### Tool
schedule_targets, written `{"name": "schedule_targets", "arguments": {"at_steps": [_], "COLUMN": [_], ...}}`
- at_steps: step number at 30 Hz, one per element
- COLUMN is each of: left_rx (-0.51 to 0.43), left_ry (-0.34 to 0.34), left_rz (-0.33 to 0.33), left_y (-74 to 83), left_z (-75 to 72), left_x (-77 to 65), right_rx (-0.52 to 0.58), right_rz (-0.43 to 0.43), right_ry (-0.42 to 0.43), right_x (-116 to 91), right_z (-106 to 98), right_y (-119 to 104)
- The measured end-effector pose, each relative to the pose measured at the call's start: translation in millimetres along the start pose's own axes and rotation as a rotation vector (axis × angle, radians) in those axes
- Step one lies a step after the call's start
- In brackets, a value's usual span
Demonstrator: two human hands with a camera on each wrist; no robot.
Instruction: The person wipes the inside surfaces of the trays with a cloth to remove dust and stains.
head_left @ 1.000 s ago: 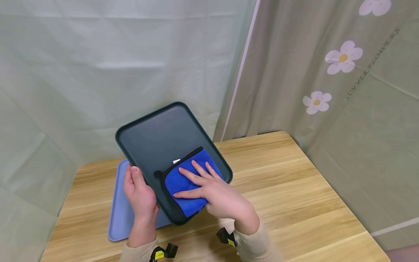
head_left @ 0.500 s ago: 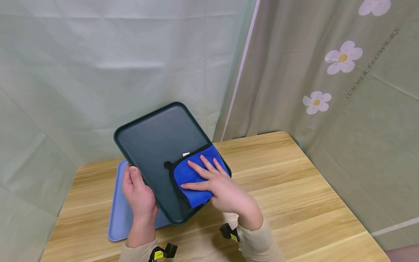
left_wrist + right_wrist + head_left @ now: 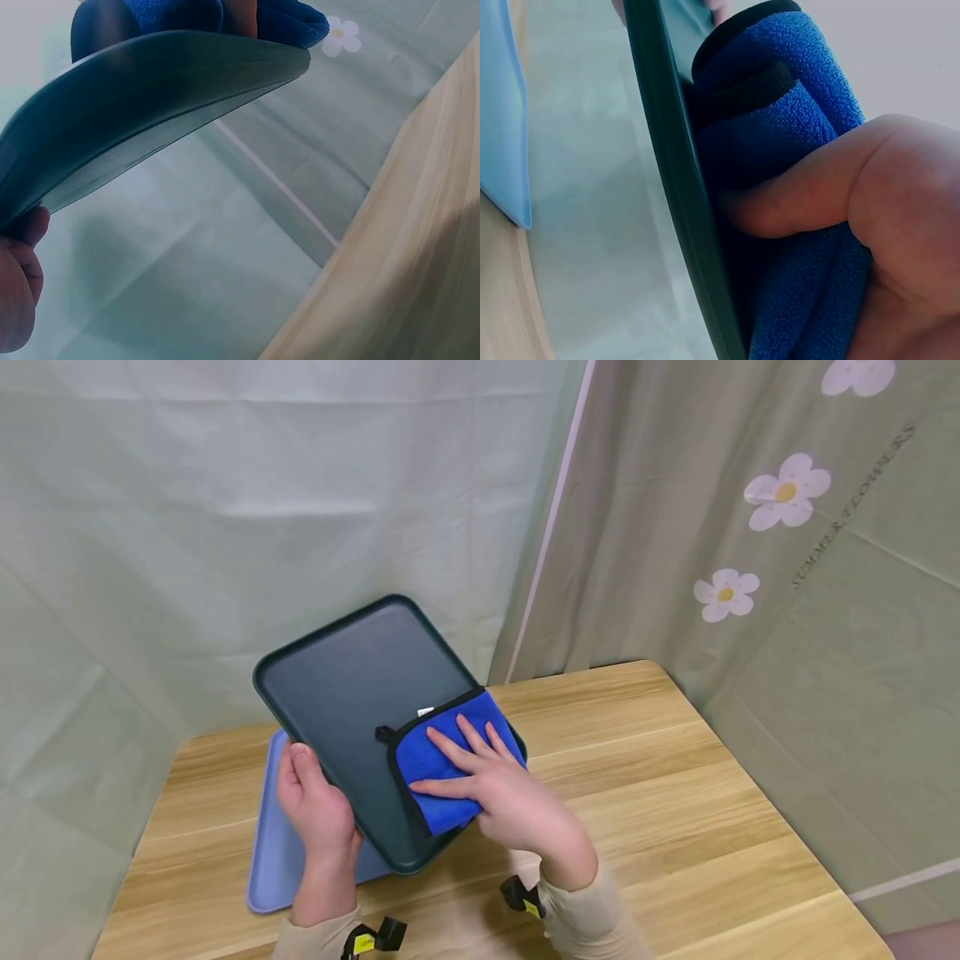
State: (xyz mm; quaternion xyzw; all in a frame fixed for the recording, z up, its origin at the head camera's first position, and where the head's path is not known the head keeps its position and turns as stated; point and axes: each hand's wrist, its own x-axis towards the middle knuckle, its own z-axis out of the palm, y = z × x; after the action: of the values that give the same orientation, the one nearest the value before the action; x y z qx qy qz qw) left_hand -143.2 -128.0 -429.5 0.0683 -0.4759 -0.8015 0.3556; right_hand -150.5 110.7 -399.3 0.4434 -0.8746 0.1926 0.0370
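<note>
My left hand (image 3: 318,810) grips a dark green tray (image 3: 360,693) by its left edge, thumb on the rim. The tray is tilted up and held above the table. Against its lower right part lies a folded blue cleaning cloth (image 3: 442,764) with black edging, a hanging loop and a small white label. My right hand (image 3: 510,793) presses the cloth on the tray with fingers spread. In the right wrist view its thumb (image 3: 795,195) tucks into the folds of the cloth, close to the tray's rim. The left wrist view shows the tray's edge from below.
A light blue tray (image 3: 273,860) lies on the wooden table (image 3: 675,827), partly hidden beneath the green tray and left forearm. Pale curtains (image 3: 225,527) hang behind the table, and a flower-printed panel (image 3: 787,568) stands to the right.
Over the last second, the right hand and cloth have moved up and to the right across the tray, then slightly back left. The green tray has shifted a little left in the left hand.
</note>
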Motion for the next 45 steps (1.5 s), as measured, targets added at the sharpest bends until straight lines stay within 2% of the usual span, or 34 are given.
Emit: {"name": "schedule_targets", "arguments": {"at_steps": [4,10,18,30,34,37,45], "left_rx": [-0.018,-0.056,-0.007,-0.015,-0.058,-0.088,-0.078], "left_ry": [0.012,0.036,0.1,0.042,0.033,0.024,0.042], "left_rz": [0.013,0.022,0.017,0.037,0.042,0.045,0.032], "left_y": [-0.3,-0.9,-1.8,-1.1,-0.5,0.4,1.8], "left_z": [-0.8,-0.7,-0.7,-1.5,-1.7,-2.3,-3.6], "left_x": [0.3,3.7,7.0,2.9,3.0,3.5,4.3], "right_rx": [-0.022,-0.052,-0.079,-0.008,-0.006,-0.002,0.022], "right_rz": [-0.032,-0.135,-0.168,-0.162,-0.147,-0.119,-0.019], "right_ry": [-0.027,-0.042,-0.07,-0.059,-0.058,-0.052,-0.029], "right_x": [2.7,5.7,8.3,5.3,4.4,3.2,0.0], "right_z": [2.6,8.5,14.7,9.4,6.9,4.8,0.6], "right_y": [-7.1,-18.3,-29.0,-19.3,-15.2,-12.0,-3.6]}}
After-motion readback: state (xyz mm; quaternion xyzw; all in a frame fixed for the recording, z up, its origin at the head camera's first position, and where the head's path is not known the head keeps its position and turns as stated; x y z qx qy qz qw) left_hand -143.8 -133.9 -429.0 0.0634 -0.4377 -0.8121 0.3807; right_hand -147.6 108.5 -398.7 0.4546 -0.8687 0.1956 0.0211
